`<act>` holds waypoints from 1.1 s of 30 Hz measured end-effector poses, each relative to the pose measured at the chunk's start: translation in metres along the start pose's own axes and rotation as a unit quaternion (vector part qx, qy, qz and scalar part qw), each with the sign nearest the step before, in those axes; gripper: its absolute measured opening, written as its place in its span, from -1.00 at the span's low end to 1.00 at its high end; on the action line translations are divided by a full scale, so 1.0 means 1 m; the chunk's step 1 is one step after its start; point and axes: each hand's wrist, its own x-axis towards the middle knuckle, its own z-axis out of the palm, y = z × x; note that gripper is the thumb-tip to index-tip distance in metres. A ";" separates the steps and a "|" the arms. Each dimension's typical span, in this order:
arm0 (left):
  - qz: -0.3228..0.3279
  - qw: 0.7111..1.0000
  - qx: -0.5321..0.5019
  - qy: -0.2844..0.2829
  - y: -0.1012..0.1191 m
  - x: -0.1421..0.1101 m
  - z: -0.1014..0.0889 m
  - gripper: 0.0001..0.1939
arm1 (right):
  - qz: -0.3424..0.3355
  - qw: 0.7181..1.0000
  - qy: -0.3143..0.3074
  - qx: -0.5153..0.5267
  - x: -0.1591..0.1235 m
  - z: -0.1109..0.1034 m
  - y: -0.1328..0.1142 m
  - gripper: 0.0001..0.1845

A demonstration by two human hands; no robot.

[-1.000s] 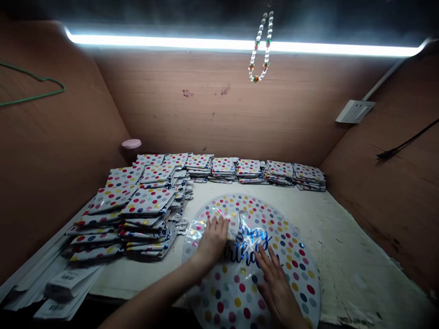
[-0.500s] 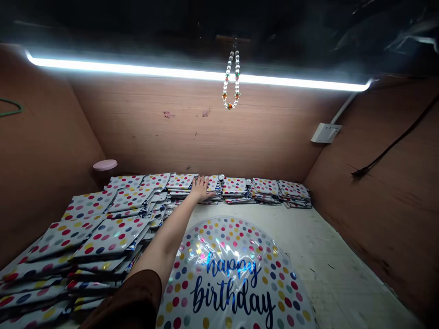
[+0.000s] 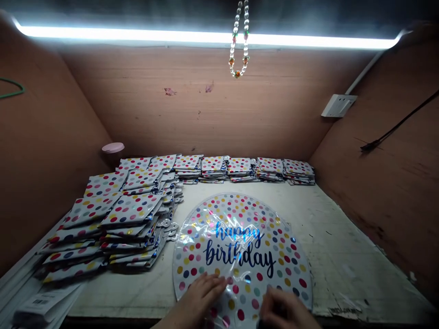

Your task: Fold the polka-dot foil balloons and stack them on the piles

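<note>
A round, flat foil balloon (image 3: 236,214) with coloured dots and blue "happy birthday" lettering lies on the worktop in front of me. My left hand (image 3: 200,299) rests on its lower left part, fingers stretched out and close together. At the lower right of the balloon is my right hand (image 3: 286,310), its fingers curled and pressed together over the foil. Whatever is between those fingers is hidden. Stacks of folded dotted balloons (image 3: 132,210) fill the left side, with white tabs sticking out on their right.
More folded balloon stacks (image 3: 240,165) line the back wall. A pink lid (image 3: 113,147) shows at the back left corner. White papers with a label (image 3: 43,304) lie front left. A bead string (image 3: 238,73) hangs above, and a black cable (image 3: 384,139) runs along the right wall.
My left hand has come back from the rear row of stacks onto the balloon. My right hand has entered at the bottom. The view has tilted downward.
</note>
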 end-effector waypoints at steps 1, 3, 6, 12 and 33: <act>-0.031 0.999 -0.002 0.041 0.001 -0.006 0.006 -0.11 | 0.034 0.999 -0.014 0.038 0.010 -0.007 -0.008 -0.77; -0.075 0.991 -0.009 0.113 0.004 -0.014 0.012 -0.14 | 0.089 0.990 -0.045 0.099 0.032 -0.019 -0.023 -0.74; -0.085 0.977 -0.027 0.196 0.011 -0.014 0.015 -0.36 | 0.142 0.978 -0.106 0.110 0.053 -0.029 -0.037 -0.71; -0.009 0.951 0.058 0.304 0.030 0.006 0.030 -0.75 | 0.156 0.972 -0.091 0.151 0.043 -0.026 -0.041 -0.70; -0.112 0.949 0.150 0.254 0.011 0.030 0.000 -0.60 | 0.170 0.917 0.162 -0.321 0.233 -0.078 -0.018 -0.69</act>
